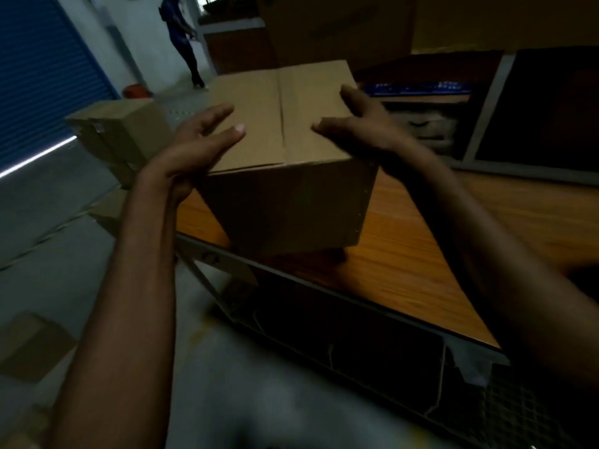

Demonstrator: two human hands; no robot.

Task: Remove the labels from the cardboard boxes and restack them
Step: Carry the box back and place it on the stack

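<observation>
1. Cardboard box (282, 124) sits between my hands, on the near corner of the worktop (405, 254). Flaps closed, centre seam running away from me.
2. Handling, my guess: plain corrugated, stiff at edges and corners, softer mid-panel. Prob. light, can't tell if anything's inside. Dry card, not slippery. The top flaps would give under pressure.
3. Best hold imo: palms flat on the two opposite side walls, or fingers under the bottom edges. Not by the flaps.
4. Left hand (197, 137): at the top left edge, fingers straight, thumb lying on the top face, not curled round anything.
5. Right hand (359, 124): at the top right edge, fingers spread and loose, no grip. Hands well apart, box between.
6. Labels/writing: none visible on top or near face. Other faces are hidden.
7. Beyond my left hand: more boxes (120, 131) stacked on the floor, no readable print.
</observation>
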